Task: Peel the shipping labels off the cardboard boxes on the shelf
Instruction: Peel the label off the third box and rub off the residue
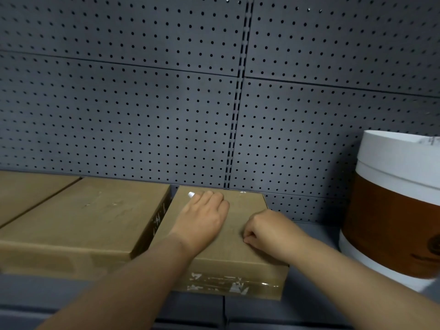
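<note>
A flat cardboard box lies on the grey shelf in front of me. My left hand rests palm down on its top, fingers curled near the far edge, with a small white scrap showing at the fingertips. My right hand sits on the box's right side, thumb and fingers pinched together against the cardboard; whether they hold anything is hidden. Torn white label remnants and clear tape remain on the box's front face.
A larger flat cardboard box lies to the left, touching another at the far left. A white and brown cylindrical tub stands at the right. Grey pegboard forms the back wall.
</note>
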A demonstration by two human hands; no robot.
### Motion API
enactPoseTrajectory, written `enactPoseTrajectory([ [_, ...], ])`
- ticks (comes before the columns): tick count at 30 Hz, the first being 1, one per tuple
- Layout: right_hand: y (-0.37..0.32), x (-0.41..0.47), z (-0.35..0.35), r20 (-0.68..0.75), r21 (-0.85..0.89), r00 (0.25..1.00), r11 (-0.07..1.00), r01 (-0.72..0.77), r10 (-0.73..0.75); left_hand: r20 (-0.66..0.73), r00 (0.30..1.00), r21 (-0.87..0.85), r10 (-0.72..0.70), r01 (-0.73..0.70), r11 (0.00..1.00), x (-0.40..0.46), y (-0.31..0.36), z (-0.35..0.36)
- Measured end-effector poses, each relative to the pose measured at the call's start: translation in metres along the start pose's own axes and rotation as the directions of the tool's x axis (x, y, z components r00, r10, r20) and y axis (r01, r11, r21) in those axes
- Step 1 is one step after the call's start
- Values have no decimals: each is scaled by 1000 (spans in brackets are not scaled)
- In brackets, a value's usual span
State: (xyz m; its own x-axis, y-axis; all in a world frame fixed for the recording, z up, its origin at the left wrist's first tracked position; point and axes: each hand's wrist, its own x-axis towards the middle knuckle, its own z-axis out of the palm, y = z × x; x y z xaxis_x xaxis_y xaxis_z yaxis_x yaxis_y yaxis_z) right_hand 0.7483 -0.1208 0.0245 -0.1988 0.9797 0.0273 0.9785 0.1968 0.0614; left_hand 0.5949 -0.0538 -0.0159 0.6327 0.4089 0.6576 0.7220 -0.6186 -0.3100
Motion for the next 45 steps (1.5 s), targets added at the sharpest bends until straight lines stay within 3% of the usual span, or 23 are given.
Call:
enactPoseTrajectory([
  [11, -3, 1, 14, -75, -80, 997, 997, -3, -3, -37, 999, 51, 14, -12, 999, 0, 1, -2],
  [14, 1, 0, 11, -135, 67, 989, 997, -47, 55, 3, 1000, 16, 23, -23, 1000, -1, 2, -4],
  [16, 11, -2, 7, -110, 286, 986, 954, -89, 125, 32, 999, -2, 19, -19, 1000, -1, 2, -5],
  [18, 15, -5, 3, -57, 357, 992, 931, -83, 111, 25, 1000, 1, 15, -15, 1000, -2, 1, -4],
  [23, 8, -4, 1, -40, 162, 999, 986, 26, -20, 13, 999, 10, 36, -36, 999, -1, 0, 2],
  [33, 2, 3, 5, -14, -64, 999, 997, 50, -51, 35, 994, 7, 100, -100, 995, 1, -2, -2],
  [45, -4, 5, 16, -112, -134, 992, 990, 48, -63, 67, 993, 49, 98, -101, 994, 1, -1, -3],
])
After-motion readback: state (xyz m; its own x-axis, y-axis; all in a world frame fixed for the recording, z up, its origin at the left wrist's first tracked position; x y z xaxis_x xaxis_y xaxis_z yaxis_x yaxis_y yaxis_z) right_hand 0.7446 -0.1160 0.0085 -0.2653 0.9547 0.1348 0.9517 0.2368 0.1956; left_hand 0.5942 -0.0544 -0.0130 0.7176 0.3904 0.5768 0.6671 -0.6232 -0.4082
